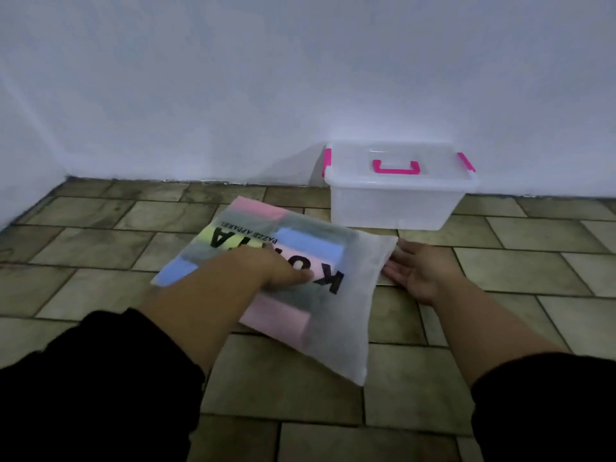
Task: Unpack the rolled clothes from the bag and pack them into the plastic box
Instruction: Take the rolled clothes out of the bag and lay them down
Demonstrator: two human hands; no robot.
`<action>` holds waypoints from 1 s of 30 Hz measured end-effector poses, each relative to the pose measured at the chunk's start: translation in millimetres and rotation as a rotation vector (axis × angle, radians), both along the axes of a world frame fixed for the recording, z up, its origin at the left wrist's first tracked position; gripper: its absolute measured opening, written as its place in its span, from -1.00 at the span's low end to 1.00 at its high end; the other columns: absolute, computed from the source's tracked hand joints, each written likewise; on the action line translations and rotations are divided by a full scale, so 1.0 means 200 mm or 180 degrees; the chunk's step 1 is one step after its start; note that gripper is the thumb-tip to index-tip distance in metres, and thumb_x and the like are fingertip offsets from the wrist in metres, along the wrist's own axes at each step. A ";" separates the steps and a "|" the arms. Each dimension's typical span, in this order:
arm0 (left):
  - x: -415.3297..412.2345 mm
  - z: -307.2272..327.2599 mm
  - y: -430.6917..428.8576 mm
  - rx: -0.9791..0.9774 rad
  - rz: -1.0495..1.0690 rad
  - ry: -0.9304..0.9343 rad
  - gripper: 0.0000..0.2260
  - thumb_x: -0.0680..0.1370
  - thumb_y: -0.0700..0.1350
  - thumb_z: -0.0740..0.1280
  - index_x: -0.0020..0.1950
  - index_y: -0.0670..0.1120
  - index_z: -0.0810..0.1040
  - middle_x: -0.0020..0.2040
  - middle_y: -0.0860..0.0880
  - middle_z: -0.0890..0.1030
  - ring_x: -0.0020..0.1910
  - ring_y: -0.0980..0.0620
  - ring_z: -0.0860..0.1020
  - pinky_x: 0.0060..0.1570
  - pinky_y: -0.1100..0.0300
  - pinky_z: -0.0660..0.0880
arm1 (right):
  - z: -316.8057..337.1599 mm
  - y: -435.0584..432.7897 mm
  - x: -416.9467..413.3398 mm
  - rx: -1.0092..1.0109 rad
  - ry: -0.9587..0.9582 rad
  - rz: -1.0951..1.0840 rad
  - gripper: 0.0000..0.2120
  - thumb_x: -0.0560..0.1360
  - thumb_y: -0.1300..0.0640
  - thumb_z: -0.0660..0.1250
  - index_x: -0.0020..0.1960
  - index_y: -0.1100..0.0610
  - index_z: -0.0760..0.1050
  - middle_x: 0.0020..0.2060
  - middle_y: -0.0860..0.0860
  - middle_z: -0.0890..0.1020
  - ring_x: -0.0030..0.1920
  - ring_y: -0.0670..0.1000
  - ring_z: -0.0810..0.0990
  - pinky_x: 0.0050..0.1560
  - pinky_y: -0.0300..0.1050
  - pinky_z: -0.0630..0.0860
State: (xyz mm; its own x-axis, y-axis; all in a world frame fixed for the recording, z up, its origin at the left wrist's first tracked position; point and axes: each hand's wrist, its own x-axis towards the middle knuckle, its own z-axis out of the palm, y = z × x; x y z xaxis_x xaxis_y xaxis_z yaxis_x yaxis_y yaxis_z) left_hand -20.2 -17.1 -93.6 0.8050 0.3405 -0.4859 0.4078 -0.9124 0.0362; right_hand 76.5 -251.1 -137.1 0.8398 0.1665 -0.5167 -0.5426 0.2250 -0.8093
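A translucent white bag [346,321] with black lettering lies flat on the tiled floor. Pink, blue, yellow and grey rolled clothes [310,243] show through it. My left hand [283,266] rests palm down on top of the bag, its fingers pressed on it. My right hand [420,270] lies open on the floor at the bag's right corner, fingertips touching the bag's edge. The clear plastic box [393,205] stands behind the bag against the wall, its lid on, with a pink handle and pink side clips.
A white wall [233,95] runs along the back and left. The brown tiled floor [500,261] stretches out around the bag and box. Black sleeves cover both forearms near the bottom of the view.
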 end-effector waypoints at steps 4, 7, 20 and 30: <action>-0.10 -0.16 -0.17 -0.0052 -0.0999 -0.0544 -0.15 0.37 0.50 0.09 0.50 0.22 -0.22 0.54 0.04 -0.31 0.51 -0.15 -0.26 0.32 -0.45 -0.14 | -0.01 -0.04 -0.24 -0.0568 0.0014 0.0792 -0.81 0.54 0.17 0.23 0.03 0.22 0.58 -0.11 0.18 0.69 -0.18 0.13 0.65 -0.10 -0.02 0.59; -0.11 -0.27 -0.21 0.0102 -0.1031 -0.0795 -0.16 0.37 0.50 0.06 0.48 0.23 -0.27 0.52 0.05 -0.36 0.49 -0.16 -0.32 0.27 -0.48 -0.22 | 0.00 -0.10 -0.49 -0.0967 0.0185 0.1628 -0.84 0.46 0.17 0.35 -0.11 0.27 0.63 -0.21 0.24 0.69 -0.29 0.17 0.67 -0.31 -0.07 0.58; -0.33 -0.29 -0.25 -0.0487 -0.2309 -0.2544 -0.47 0.39 0.44 0.14 0.20 0.15 0.44 0.36 0.05 0.40 0.41 0.01 0.27 0.41 -0.20 0.00 | 0.01 -0.10 -0.75 -0.0772 0.0250 0.1703 -0.79 0.46 0.25 0.32 -0.34 0.17 0.59 -0.40 0.20 0.59 -0.47 0.08 0.54 -0.48 -0.18 0.48; -0.40 -0.40 -0.34 -0.0755 -0.2968 -0.3519 -0.91 0.46 -0.17 0.29 -0.24 -0.06 0.54 -0.22 -0.01 0.54 -0.21 -0.03 0.50 0.19 -0.03 0.39 | 0.00 -0.09 -0.79 -0.0682 0.0202 0.1496 -0.73 0.52 0.20 0.29 -0.35 0.13 0.59 -0.43 0.14 0.56 -0.49 0.05 0.51 -0.48 -0.20 0.44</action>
State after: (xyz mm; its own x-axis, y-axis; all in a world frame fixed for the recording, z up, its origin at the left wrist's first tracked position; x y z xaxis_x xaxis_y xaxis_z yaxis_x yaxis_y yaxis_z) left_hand -100.1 -85.2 -172.9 0.6759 -0.4989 0.5425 -0.6483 -0.7526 0.1155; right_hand -82.0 -269.1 -136.4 0.6656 0.4030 -0.6281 -0.5947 -0.2220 -0.7727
